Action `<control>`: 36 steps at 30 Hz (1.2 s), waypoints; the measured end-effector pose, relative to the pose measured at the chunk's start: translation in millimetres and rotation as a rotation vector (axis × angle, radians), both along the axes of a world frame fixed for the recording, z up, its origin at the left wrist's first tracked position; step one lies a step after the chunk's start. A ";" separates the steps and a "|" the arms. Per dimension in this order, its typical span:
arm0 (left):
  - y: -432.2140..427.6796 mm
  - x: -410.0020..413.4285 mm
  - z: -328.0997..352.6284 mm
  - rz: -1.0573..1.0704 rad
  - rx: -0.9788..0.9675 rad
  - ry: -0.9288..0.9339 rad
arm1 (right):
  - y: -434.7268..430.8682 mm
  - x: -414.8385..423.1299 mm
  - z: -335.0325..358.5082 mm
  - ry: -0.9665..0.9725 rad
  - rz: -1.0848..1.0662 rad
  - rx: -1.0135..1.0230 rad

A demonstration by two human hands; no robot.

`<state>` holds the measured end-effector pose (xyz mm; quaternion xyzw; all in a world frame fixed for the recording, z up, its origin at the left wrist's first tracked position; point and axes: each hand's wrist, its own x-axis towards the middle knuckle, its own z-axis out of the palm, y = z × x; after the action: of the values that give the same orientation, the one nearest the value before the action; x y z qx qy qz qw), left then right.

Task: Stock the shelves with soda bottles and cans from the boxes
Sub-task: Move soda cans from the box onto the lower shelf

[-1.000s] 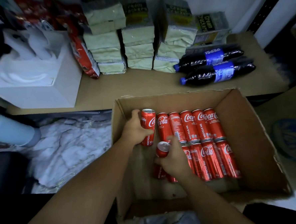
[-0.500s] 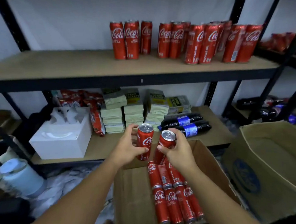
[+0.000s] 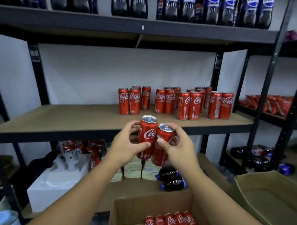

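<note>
Hands are raised side by side in front of the shelving rack [image 3: 266, 95], each carrying one can. Left hand [image 3: 124, 145] grips the left can [image 3: 147, 135] near upright, fingers [image 3: 133, 125] curled round its far side and thumb across the label. Right hand [image 3: 181, 149] grips the right can [image 3: 163, 144] likewise, fingers [image 3: 174, 129] wrapped round the upper body and thumb on the front. The two cans touch along their sides, and the left one sits slightly higher. Both are held in the air, just before the front edge of the middle shelf [image 3: 65, 119] and not resting on it.

Shelved cans [image 3: 176, 103] of the same red kind stand upright in loose groups on the right half of that shelf, towards the back. Top shelf [image 3: 115, 23] carries a row of dark cola bottles [image 3: 185, 6] with blue labels.

Open cardboard box [image 3: 135, 209] sits below the forearms, with boxed cans [image 3: 172, 223] lying on their sides in a row inside. Second cardboard box [image 3: 269, 198] stands just to its right; its contents cannot be made out. Lower shelf [image 3: 132, 188] holds a white tissue box [image 3: 56, 181], red packets [image 3: 83, 146] and two dark bottles [image 3: 171, 180] lying flat. Neighbouring rack [image 3: 294, 110] at the right shows further red packs [image 3: 273, 104]; detail there is blurred.
</note>
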<state>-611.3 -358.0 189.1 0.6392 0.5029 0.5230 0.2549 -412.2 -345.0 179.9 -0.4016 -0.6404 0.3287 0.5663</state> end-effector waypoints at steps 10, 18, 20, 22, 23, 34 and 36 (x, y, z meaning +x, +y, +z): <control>97.1 4.8 49.6 0.093 0.103 -0.061 | 93.3 -9.6 72.8 -0.146 -0.063 0.147; 176.2 5.4 33.4 0.149 0.044 -0.060 | 173.7 -14.9 72.3 -0.236 -0.104 0.149; 189.9 1.5 35.4 0.119 0.027 -0.007 | 193.4 -14.8 71.8 -0.248 -0.096 0.130; 202.9 0.2 36.7 0.076 -0.014 0.044 | 210.8 -14.2 67.9 -0.253 -0.087 0.104; 209.8 0.2 36.9 0.060 -0.032 0.073 | 217.4 -14.0 66.4 -0.258 -0.081 0.101; 245.4 -0.1 18.1 0.042 -0.113 0.060 | 255.5 -11.4 24.4 -0.186 -0.027 0.026; 245.8 -0.6 18.3 0.037 -0.137 0.051 | 257.4 -11.2 23.1 -0.183 -0.032 0.012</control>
<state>-611.9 -112.2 207.5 0.6240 0.5554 0.4758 0.2754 -423.4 -87.6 203.0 -0.4370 -0.6848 0.2777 0.5128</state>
